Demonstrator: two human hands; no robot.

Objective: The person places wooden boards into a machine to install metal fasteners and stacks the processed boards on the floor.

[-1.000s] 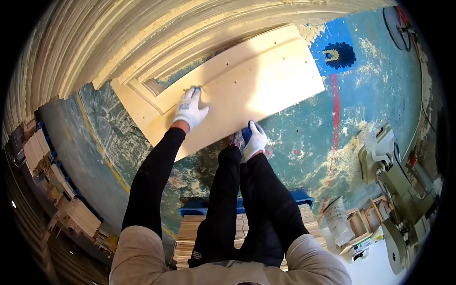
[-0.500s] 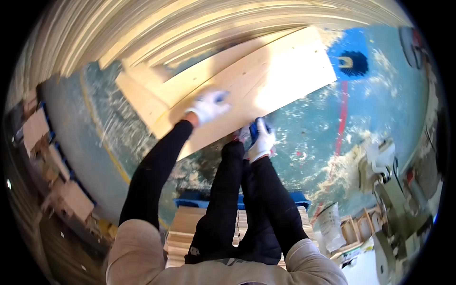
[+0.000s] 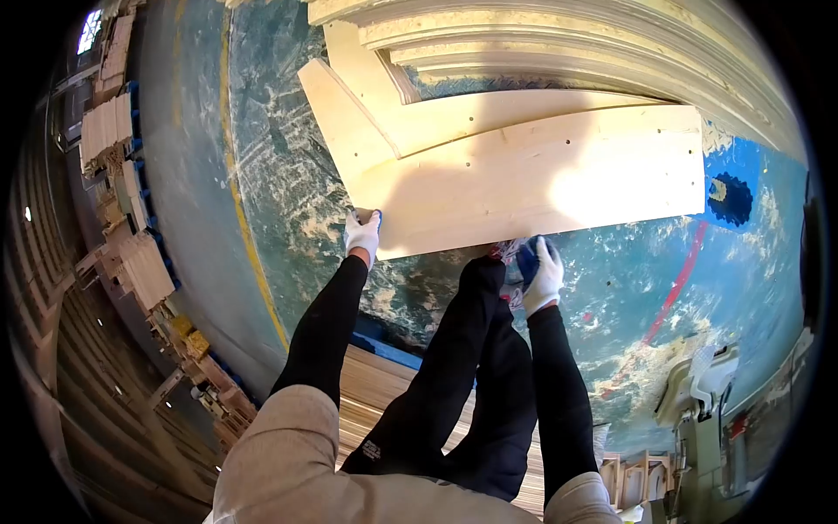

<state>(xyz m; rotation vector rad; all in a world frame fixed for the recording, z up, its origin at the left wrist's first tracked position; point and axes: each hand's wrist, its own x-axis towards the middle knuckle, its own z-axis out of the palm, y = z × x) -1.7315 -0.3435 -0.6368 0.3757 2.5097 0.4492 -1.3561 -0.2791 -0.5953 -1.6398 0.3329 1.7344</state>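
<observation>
A large L-shaped wooden board (image 3: 489,196) lies in front of me, with small dark holes in its face and a second similar board (image 3: 436,122) partly showing behind it. My left hand (image 3: 362,234), in a white glove with blue at the fingertips, is closed on the near left corner of the front board. At the board's near edge, beside my shoes, my right hand (image 3: 545,272) is gloved too, with its thumb tip close to the edge. Its fingers curl around a dark blue patch, and I cannot tell whether that is the glove's palm or a held thing.
Stacked wooden pieces (image 3: 559,52) rise behind the boards. A blue sheet with a dark round patch (image 3: 730,198) lies at right on the dusty green floor (image 3: 288,166). More wood stacks (image 3: 144,271) stand at left, a pale machine (image 3: 698,384) at right, and a wood pile (image 3: 371,380) under my legs.
My left hand has moved from over the board's face to its near left corner and closed there. The view has turned, so the boards appear further right. My right hand stays by the near edge.
</observation>
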